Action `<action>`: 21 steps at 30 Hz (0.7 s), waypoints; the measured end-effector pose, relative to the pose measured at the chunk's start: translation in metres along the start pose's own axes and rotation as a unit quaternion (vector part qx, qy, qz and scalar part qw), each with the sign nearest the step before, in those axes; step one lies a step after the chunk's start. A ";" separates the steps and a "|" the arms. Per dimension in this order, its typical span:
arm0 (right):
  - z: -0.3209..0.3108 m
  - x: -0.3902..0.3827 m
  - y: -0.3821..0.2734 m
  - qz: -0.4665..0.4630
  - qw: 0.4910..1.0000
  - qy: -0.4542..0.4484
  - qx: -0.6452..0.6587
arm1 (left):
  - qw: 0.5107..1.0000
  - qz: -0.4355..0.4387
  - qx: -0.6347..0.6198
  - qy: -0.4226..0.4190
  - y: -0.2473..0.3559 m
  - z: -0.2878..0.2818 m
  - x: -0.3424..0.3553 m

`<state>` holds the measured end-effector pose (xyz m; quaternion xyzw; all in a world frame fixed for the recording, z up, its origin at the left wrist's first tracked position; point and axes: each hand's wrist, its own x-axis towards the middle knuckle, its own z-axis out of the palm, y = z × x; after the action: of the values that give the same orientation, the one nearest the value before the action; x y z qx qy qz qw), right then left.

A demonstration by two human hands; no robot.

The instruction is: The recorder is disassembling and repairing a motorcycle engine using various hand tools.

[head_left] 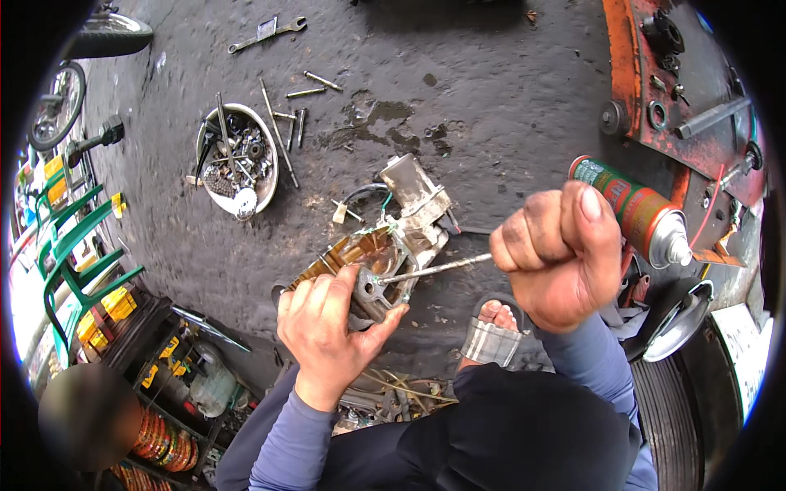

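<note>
In the head view, an open metal engine casing [416, 214] lies on the dark floor at the middle of the clock, with an amber-stained hollow facing up. The left hand [327, 323] grasps its seven o'clock end, fingers over the edge and thumb spread toward the rod. The right hand [565, 258], at three o'clock, is clenched in a fist around the end of a slim metal rod [438, 268], whose other end meets the casing just beside the left fingers; whether a handle sits inside the fist, I cannot tell. Beyond that fist, also near three o'clock, is a red and green spray can [634, 204]. At ten o'clock a white bowl [273, 168] holds small metal parts; loose bolts [300, 128] and a wrench [288, 28] lie toward eleven. An orange metal tray [622, 67] stands at two, a plaid sandal [491, 344] between four and five.
</note>
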<state>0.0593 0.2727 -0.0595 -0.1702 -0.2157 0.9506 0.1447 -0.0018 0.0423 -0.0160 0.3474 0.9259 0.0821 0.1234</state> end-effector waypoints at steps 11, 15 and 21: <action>-0.109 -0.138 -0.050 -0.100 0.521 0.222 -0.818 | 1.000 -0.022 0.000 0.017 0.013 0.001 -0.001; -0.153 -0.242 -0.074 0.181 0.406 0.212 -0.870 | 1.000 -0.018 -0.003 0.009 0.010 -0.001 0.000; -0.159 -0.253 -0.133 0.213 0.425 0.233 -0.848 | 0.999 0.017 0.031 0.025 0.001 0.002 0.002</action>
<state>0.3750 0.3574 -0.0672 -0.4627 -0.8281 0.2117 -0.2351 -0.0022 0.0443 -0.0185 0.3641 0.9250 0.0644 0.0879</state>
